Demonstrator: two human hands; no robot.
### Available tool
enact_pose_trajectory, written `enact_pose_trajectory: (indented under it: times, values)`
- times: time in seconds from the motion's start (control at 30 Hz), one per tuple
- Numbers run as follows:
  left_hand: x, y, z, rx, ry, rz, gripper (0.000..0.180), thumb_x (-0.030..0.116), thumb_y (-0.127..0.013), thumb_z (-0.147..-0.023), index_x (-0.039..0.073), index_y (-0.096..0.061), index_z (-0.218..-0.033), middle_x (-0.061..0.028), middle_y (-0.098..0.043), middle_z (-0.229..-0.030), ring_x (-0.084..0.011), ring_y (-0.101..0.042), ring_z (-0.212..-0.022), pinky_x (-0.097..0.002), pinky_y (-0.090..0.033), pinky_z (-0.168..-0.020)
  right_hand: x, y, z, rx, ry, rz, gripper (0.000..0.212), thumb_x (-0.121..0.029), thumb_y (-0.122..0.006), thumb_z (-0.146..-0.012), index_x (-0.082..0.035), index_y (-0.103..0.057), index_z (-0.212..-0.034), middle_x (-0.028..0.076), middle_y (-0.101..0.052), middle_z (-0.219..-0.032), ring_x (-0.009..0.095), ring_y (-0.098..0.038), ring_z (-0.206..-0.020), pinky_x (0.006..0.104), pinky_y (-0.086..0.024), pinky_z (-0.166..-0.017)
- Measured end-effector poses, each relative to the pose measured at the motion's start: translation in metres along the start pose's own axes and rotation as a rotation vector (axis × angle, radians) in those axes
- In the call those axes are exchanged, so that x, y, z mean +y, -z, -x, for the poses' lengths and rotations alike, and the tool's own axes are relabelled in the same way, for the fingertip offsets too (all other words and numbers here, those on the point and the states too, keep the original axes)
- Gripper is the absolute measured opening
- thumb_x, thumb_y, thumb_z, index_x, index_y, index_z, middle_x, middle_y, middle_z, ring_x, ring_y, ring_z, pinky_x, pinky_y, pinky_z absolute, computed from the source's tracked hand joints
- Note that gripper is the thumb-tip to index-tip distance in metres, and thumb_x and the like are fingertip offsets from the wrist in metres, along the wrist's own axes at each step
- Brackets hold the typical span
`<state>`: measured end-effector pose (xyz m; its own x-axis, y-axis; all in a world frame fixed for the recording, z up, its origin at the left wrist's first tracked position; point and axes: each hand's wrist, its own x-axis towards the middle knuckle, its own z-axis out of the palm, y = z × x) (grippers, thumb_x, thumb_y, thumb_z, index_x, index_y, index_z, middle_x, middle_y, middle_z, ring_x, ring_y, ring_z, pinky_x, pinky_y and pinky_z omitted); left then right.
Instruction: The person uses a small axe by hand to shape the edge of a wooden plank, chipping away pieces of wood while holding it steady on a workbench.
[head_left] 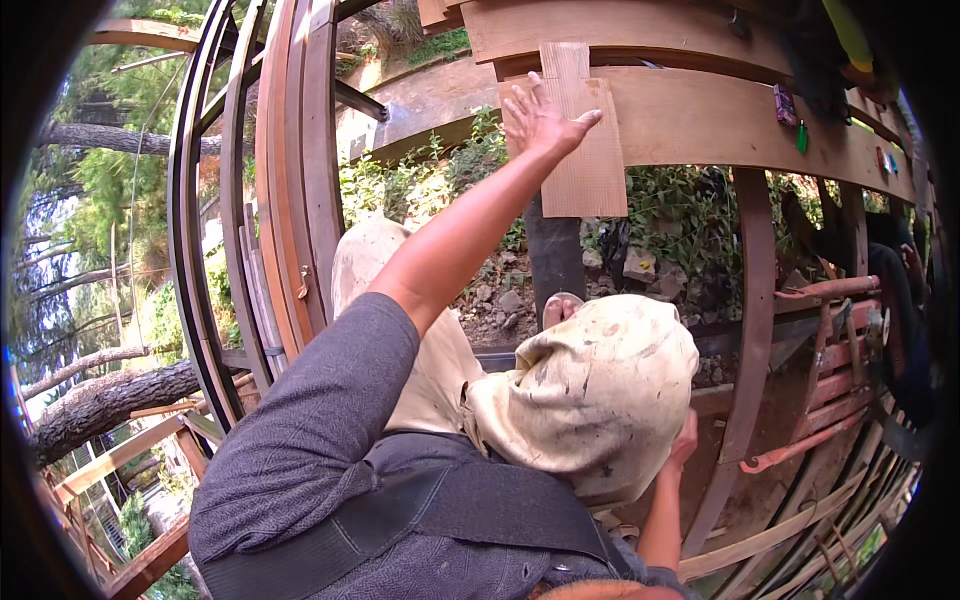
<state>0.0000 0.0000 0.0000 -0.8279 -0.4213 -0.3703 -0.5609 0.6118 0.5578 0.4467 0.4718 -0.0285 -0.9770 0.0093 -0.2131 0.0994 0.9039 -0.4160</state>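
Observation:
My left hand point(545, 120) reaches forward, fingers spread, over the left side of a light wooden board point(585, 165) with a narrower tongue at its far end. This board lies across a long wide plank point(700, 112), and its near end juts past the plank's edge. Whether the palm presses on the wood or hovers just above it I cannot tell. My right hand point(685, 445) is low beside my right knee point(600, 390), in stained cream trousers. The knee covers most of its fingers, and I cannot see whether it holds anything.
Dark timber posts and rails point(295, 180) stand at my left. A small purple box point(786, 105) and a green lighter point(802, 138) are on the plank. Below it are plants and stones point(510, 300). A worn red chair point(838, 375) stands at right, near another person's dark-clothed legs point(905, 330).

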Motion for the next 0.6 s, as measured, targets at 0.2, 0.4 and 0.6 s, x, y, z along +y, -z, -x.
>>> enact_pose_trajectory:
  times: [0.2,0.4,0.6]
  values:
    - [0.053,-0.05,0.008,0.097,0.015,-0.202,0.16,0.072,-0.093,-0.064,0.016,0.004,-0.178,-0.031,0.016,-0.18,-0.0574,0.016,-0.164,-0.0859,-0.009,-0.122,-0.023,0.049,-0.391,0.602,0.068,0.13,0.058,-0.036,-0.07,-0.108,-0.002,-0.057,-0.153,0.026,-0.059,-0.149,0.046,-0.056,-0.139,0.0539,-0.046,-0.116]
    - [0.055,-0.032,0.002,-0.011,-0.026,-0.165,0.148,0.056,-0.094,-0.061,0.027,-0.008,-0.178,-0.0267,0.013,-0.182,-0.0581,0.015,-0.164,-0.0888,-0.011,-0.119,-0.006,0.015,-0.462,0.405,-0.329,0.377,0.079,-0.074,-0.046,-0.107,-0.023,-0.044,-0.167,0.02,-0.06,-0.154,0.044,-0.059,-0.138,0.0598,-0.046,-0.11]
    - [0.023,0.064,-0.033,-0.387,-0.24,0.438,0.139,0.032,-0.095,-0.065,0.018,-0.014,-0.178,-0.0256,-0.015,-0.182,-0.0388,-0.012,-0.17,-0.0479,-0.015,-0.137,-0.023,0.017,-0.461,0.462,-0.328,0.391,0.073,-0.068,-0.051,-0.107,-0.021,-0.05,-0.162,0.015,-0.066,-0.142,0.039,-0.064,-0.129,0.0569,-0.049,-0.105]
